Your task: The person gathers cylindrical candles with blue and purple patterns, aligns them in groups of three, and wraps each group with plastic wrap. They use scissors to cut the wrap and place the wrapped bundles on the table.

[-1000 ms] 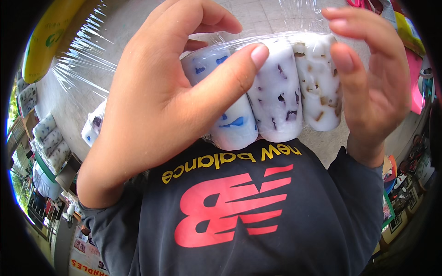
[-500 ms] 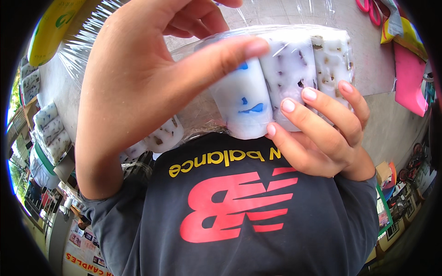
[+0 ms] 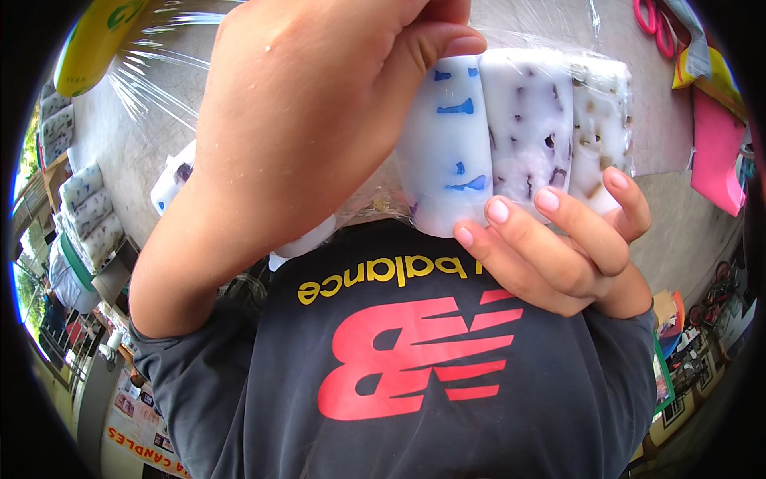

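Three white pillar candles lie side by side in front of my chest under clear plastic film (image 3: 163, 89). The left one has blue flecks (image 3: 443, 152), the middle one purple-brown flecks (image 3: 520, 104), the right one brown flecks (image 3: 602, 120). My left hand (image 3: 319, 104) is at the top of the blue-flecked candle, thumb and fingers closed together on the film; its fingertips are partly hidden. My right hand (image 3: 562, 255) cups the candles' near ends, fingers curled up over them. More white candles (image 3: 307, 239) show partly behind my left forearm.
A yellow roll-like thing (image 3: 100, 44) with green marks is at the upper left, near stretched film. Stacked flecked candles (image 3: 89, 209) stand at the far left. Pink-handled scissors (image 3: 664, 36), a yellow-and-grey packet (image 3: 702, 76) and a pink piece (image 3: 716, 152) lie at the upper right.
My left hand has moved up and right, its thumb closing from outstretched to pressed against the fingers. The candles have shifted slightly right, and the blue-flecked one shows more fully.
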A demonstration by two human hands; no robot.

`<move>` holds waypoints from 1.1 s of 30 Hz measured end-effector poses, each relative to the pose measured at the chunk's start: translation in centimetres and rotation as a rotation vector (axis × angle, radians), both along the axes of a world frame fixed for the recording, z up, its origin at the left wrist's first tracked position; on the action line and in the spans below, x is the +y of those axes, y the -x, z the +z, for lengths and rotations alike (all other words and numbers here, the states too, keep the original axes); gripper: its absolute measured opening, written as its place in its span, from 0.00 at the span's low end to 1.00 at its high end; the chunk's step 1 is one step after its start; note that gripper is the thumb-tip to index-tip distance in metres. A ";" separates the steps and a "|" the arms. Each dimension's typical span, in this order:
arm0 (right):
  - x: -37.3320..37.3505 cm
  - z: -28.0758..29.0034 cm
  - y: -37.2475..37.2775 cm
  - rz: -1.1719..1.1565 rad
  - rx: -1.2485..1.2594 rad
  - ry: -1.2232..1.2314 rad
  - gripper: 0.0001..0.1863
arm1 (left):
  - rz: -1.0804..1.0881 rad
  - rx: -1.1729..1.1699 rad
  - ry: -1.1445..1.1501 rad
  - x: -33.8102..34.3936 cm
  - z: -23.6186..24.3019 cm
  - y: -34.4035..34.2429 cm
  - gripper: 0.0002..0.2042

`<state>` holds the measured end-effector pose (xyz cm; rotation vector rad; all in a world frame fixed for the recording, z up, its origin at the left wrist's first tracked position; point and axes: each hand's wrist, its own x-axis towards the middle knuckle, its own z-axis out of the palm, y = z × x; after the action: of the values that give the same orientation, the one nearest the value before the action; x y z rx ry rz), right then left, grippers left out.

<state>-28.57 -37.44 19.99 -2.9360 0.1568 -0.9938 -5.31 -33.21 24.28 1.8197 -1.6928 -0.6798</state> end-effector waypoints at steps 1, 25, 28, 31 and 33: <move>-0.1 0.1 0.1 0.024 0.007 -0.022 0.09 | 0.022 0.006 0.016 -0.1 -0.3 0.1 0.06; -7.7 4.6 -3.6 0.030 0.454 -0.458 0.20 | 0.069 0.444 -0.180 -0.8 -0.8 -0.5 0.08; -8.3 4.3 -3.6 0.078 0.436 -0.535 0.15 | 0.045 0.383 0.112 0.1 -2.1 -0.6 0.07; -7.9 4.3 -3.7 0.014 0.430 -0.569 0.13 | 0.122 0.594 0.102 0.8 -1.7 -0.7 0.09; -7.5 3.8 -3.4 -0.043 0.370 -0.622 0.12 | 0.190 0.586 0.141 0.6 0.4 0.0 0.11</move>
<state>-25.21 -44.95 23.75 -2.4963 0.4478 -0.3026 -5.27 -32.60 24.71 1.4674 -1.1372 -0.8799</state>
